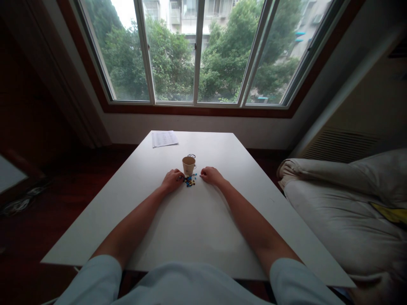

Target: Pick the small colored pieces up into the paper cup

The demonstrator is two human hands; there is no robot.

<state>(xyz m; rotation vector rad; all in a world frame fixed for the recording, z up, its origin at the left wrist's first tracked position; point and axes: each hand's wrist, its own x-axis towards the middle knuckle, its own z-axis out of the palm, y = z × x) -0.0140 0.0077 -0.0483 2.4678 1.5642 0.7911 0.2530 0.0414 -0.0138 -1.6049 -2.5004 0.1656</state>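
Note:
A light brown paper cup (188, 168) stands upright on the white table. Just in front of it lies a loose pile of small beads or pieces (190, 182), in blue, black and yellow. At the pile's left edge is my left hand (172, 180), fingers curled and pinched, with a thin dark line by the fingertips that is too small to name. To the right of the pile, my right hand (211, 175) rests on the table with fingers closed together. A tiny dark spot shows at its fingertips; I cannot make out what it is.
Behind the cup lies a thin dark loop (191, 156), perhaps cord. Printed paper sheets (164, 138) lie at the table's far left corner. The white table (197, 228) faces a window (197, 55). On the right is a couch-like seat with a pale cover (330, 199).

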